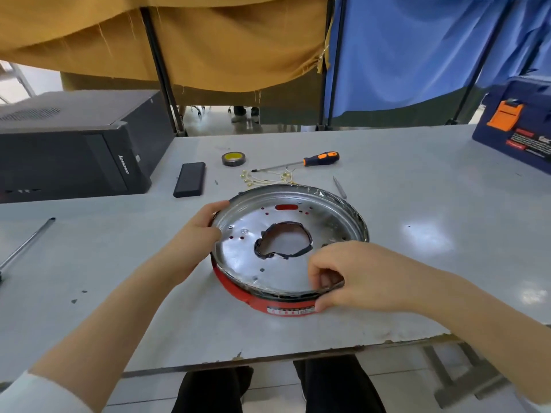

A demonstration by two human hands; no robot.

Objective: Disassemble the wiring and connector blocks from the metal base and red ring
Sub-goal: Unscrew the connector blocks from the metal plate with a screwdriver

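Bracing the base [277, 234] at nine o'clock (left hand [196, 231] gripping), the five o'clock rim should be pinched firmly by right fingers [322, 275].

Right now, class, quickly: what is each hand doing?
Left hand: fingers curled over the rim of the round silver metal base, gripping it.
Right hand: pinching the black tape on the base's near rim.

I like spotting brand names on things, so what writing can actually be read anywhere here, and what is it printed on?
"lenovo": on the front of the black computer case, lying on its side at the table's left.
White label on the red ring: printed lines, too small to read.
Blue box at far right: red and white print, too blurred to read.
Nothing else bears legible text.
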